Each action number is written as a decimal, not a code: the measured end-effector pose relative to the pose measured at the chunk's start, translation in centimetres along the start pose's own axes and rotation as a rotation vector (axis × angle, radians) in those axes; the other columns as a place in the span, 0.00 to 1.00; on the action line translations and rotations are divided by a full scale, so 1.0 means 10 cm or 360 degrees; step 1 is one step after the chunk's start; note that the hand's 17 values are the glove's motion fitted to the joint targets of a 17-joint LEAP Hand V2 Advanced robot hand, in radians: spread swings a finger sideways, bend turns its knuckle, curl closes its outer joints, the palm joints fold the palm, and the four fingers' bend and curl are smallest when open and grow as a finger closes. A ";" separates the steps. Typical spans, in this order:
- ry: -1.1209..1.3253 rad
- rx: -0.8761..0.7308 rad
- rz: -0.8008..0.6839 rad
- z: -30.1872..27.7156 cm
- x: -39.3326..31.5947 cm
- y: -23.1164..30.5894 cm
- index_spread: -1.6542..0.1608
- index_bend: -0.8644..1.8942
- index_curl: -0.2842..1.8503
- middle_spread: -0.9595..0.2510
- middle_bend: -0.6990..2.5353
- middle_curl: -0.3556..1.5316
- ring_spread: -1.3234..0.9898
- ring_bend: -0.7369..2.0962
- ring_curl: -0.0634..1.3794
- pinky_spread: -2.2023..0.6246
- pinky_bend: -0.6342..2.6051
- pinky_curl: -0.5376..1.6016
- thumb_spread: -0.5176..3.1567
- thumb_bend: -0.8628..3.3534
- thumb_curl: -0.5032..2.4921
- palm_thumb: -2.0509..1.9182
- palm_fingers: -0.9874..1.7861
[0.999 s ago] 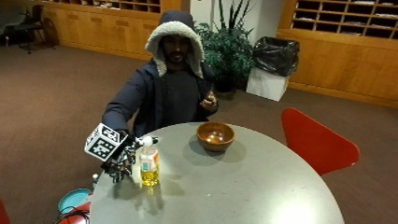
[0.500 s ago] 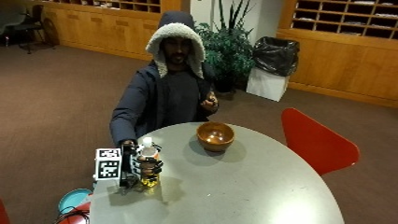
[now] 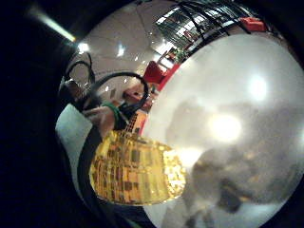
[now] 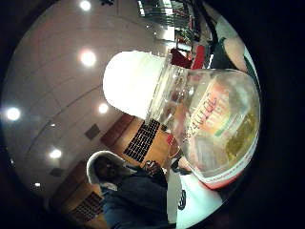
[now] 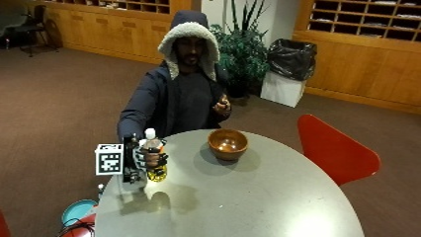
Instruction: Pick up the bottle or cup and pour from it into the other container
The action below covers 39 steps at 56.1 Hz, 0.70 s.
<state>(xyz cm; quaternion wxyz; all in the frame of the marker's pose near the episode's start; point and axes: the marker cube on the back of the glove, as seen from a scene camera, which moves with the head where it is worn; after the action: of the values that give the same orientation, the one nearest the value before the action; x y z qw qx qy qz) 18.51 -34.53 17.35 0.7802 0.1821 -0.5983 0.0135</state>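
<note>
Near the table (image 5: 276,207) edge, well apart from the bowl (image 5: 228,143), we note the right hand (image 5: 146,159) with fingers curled round the upright bottle (image 5: 155,159); bare tabletop lies between them.

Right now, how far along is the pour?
Done: the right hand grips the bottle, fingers curled round it. In hand: the bottle stands upright near the table edge; I can't tell whether it has left the surface. Its white cap looks to be on, and yellow liquid sits low in it. Left: uncap, carry to the bowl, tilt and pour.
</note>
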 end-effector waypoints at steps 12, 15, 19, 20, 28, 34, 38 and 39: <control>0.0025 -0.0026 -0.0345 0.07 -0.64 -0.06 0.75 0.36 0.27 0.61 0.35 0.42 0.51 0.48 0.32 0.79 0.31 0.42 0.26 0.20 0.38 0.75 0.78; 0.0054 -0.0036 -0.0226 0.13 -0.85 -0.05 0.75 0.36 0.27 0.61 0.35 0.42 0.51 0.48 0.33 0.79 0.31 0.42 0.26 0.20 0.38 0.75 0.78; 0.0097 -0.0037 -0.0267 0.23 -1.08 -0.02 0.75 0.36 0.27 0.61 0.35 0.42 0.51 0.48 0.33 0.79 0.31 0.42 0.26 0.20 0.38 0.75 0.78; 0.0107 -0.0043 -0.0264 0.26 -1.14 -0.02 0.75 0.36 0.27 0.61 0.35 0.42 0.51 0.48 0.33 0.79 0.31 0.42 0.26 0.20 0.38 0.75 0.78; 0.0273 -0.0146 -0.0217 0.58 -1.54 0.10 0.75 0.35 0.27 0.61 0.34 0.43 0.51 0.48 0.33 0.79 0.32 0.42 0.26 0.20 0.39 0.75 0.78; 0.0452 -0.0234 -0.0408 0.83 -1.71 0.22 0.75 0.35 0.27 0.61 0.34 0.43 0.51 0.48 0.33 0.79 0.32 0.42 0.26 0.19 0.39 0.75 0.78; 0.0623 -0.0290 -0.0436 0.97 -1.81 0.31 0.75 0.35 0.27 0.61 0.35 0.43 0.51 0.48 0.33 0.79 0.32 0.42 0.26 0.20 0.39 0.75 0.78; 0.0672 -0.0294 -0.0446 1.01 -1.84 0.33 0.75 0.35 0.27 0.61 0.35 0.43 0.51 0.48 0.33 0.79 0.32 0.42 0.26 0.20 0.39 0.75 0.78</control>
<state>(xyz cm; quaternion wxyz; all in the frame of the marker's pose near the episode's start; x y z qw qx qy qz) 3.12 -30.87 3.22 0.8953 0.1842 -0.3899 -0.1116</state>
